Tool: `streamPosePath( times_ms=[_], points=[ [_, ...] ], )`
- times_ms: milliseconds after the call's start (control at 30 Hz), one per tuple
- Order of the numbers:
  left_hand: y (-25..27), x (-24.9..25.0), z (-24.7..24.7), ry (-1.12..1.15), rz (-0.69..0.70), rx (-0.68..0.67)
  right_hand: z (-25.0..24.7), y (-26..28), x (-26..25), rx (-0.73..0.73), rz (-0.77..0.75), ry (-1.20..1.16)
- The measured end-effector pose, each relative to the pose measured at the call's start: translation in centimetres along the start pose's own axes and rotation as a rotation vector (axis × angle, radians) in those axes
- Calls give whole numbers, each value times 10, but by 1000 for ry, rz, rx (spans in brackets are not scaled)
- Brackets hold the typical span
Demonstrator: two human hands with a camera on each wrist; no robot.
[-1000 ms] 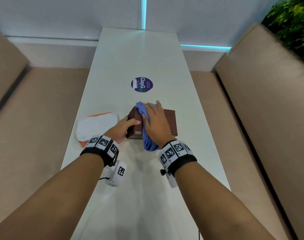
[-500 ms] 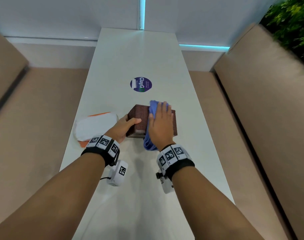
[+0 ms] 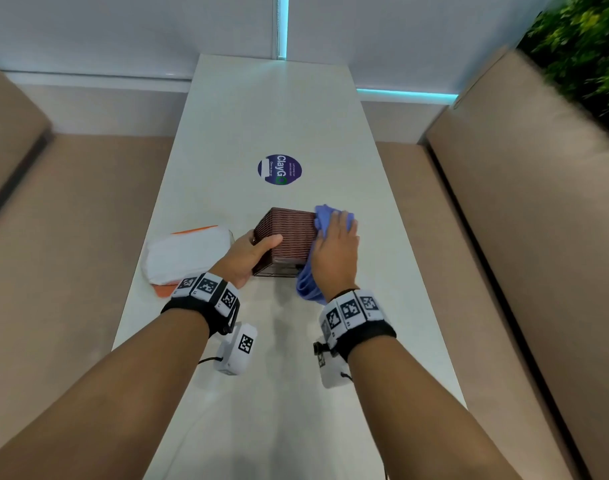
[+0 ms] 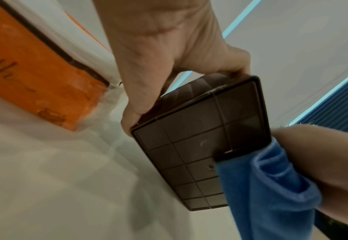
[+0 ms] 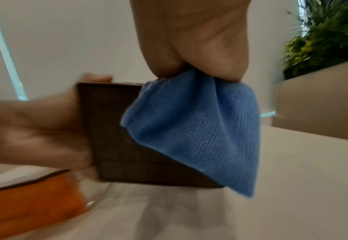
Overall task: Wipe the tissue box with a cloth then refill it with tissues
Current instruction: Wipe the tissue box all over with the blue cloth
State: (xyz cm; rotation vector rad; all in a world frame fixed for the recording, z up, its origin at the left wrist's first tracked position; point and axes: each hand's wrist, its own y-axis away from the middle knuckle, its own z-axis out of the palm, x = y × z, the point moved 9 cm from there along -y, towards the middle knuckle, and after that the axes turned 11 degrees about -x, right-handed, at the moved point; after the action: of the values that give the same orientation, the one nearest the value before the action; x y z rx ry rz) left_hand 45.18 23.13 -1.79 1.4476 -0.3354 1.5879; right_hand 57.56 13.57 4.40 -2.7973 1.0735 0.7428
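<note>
A brown ribbed tissue box [image 3: 285, 237] stands on the white table [image 3: 261, 98], its gridded underside [image 4: 200, 146] lifted toward me. My left hand [image 3: 247, 252] grips its left side, thumb on the upper face. My right hand [image 3: 336, 251] lies flat with straight fingers on a blue cloth [image 3: 325, 216], pressing it onto the box's right edge. One end of the cloth [image 5: 193, 129] hangs down in front of the box [image 5: 111, 138]. A white and orange tissue pack [image 3: 188, 254] lies just left of my left hand.
A round purple sticker [image 3: 279, 169] sits on the table beyond the box. Beige benches [image 3: 503, 237] run along both long sides of the narrow table. A green plant [image 3: 580, 46] stands at the far right, and a wall closes the far end.
My right hand has slid the cloth across the box from its left-middle to its right edge. The left hand kept its grip on the box.
</note>
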Motion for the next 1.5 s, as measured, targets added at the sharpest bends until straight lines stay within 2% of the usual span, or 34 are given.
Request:
streamPosePath(
  times_ms=[133, 233, 367, 433, 533, 667, 733, 867, 967, 1067, 1200, 1267, 1367, 1500],
  points=[
    [1, -2, 0, -1, -8, -8, 18, 28, -47, -102, -231, -35],
    [4, -8, -4, -6, -46, -6, 22, 27, -44, -136, -309, -3],
    [8, -14, -12, 1, -105, 28, 6, 0, 3, -85, -127, -116],
    [6, -16, -11, 0, -122, 27, -2, -6, 26, -92, -27, -339],
    [9, -12, -7, 39, -115, 23, 10, -10, 58, -222, 209, -704],
    [14, -9, -3, 98, -125, -27, 19, -6, 68, -357, 279, -1092],
    [15, -5, 0, 161, -119, -94, 21, -2, 68, -397, 293, -1174],
    [13, 6, 15, 256, -69, -254, 15, -4, 69, -318, 285, -1049],
    [16, 9, 21, 341, -53, -347, 1, -1, 62, -378, 224, -1028],
    [10, 9, 8, 320, -53, -157, -24, -6, 55, -282, 142, -967],
    [8, 27, 13, 74, 33, 6, -48, -11, 37, -137, 49, -726],
    [8, 30, 16, -72, -5, 44, -56, -11, 27, -107, 5, -642],
    [2, 20, 12, -235, -154, 93, -57, -9, 13, -77, -15, -522],
    [1, 26, 28, -214, -149, -9, -50, -2, 5, -43, 31, -357]
  ],
)
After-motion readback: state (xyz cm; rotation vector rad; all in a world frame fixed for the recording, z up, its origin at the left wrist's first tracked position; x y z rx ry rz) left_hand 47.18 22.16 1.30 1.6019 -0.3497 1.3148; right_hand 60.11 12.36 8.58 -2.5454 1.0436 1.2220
